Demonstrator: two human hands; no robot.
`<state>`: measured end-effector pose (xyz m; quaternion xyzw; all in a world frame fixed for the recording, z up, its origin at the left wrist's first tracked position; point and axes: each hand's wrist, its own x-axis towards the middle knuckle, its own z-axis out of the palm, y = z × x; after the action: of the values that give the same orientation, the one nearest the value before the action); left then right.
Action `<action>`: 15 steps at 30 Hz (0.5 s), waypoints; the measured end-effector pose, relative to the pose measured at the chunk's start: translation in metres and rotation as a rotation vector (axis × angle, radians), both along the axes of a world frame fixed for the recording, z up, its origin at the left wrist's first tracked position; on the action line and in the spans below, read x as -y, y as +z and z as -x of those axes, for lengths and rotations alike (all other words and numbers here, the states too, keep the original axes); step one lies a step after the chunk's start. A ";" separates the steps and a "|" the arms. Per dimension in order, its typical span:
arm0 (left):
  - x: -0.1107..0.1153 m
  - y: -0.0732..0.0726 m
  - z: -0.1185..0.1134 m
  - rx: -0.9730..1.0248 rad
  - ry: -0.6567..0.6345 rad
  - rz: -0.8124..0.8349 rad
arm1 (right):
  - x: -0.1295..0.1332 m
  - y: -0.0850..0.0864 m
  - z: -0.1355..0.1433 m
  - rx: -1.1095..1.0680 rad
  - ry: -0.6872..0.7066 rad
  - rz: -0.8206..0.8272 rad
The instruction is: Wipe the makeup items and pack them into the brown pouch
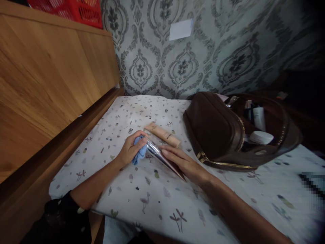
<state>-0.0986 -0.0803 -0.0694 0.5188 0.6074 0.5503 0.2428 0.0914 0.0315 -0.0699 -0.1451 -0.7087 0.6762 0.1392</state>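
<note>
While gripping the silver tube (159,155) at six o'clock with right hand (185,163) and blue cloth (139,157) at its ten-o'clock end with left hand (129,150), seems mid-wipe, likely needing a slide toward four o'clock next.

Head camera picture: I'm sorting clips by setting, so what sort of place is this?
Probably a room in a home, perhaps a bedroom: it has ornate patterned wallpaper, wooden furniture and an open brown bag holding what look like toiletries.
</note>
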 end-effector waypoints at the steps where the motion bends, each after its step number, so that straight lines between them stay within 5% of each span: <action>1: -0.001 0.000 0.000 0.004 0.007 0.001 | -0.001 0.001 0.001 0.009 -0.001 0.016; 15: -0.005 -0.005 0.004 0.020 0.037 0.039 | -0.001 -0.011 0.004 0.095 -0.115 -0.246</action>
<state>-0.1022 -0.0758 -0.0743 0.4971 0.6252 0.5479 0.2488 0.0875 0.0328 -0.0814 -0.1992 -0.7826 0.5675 0.1609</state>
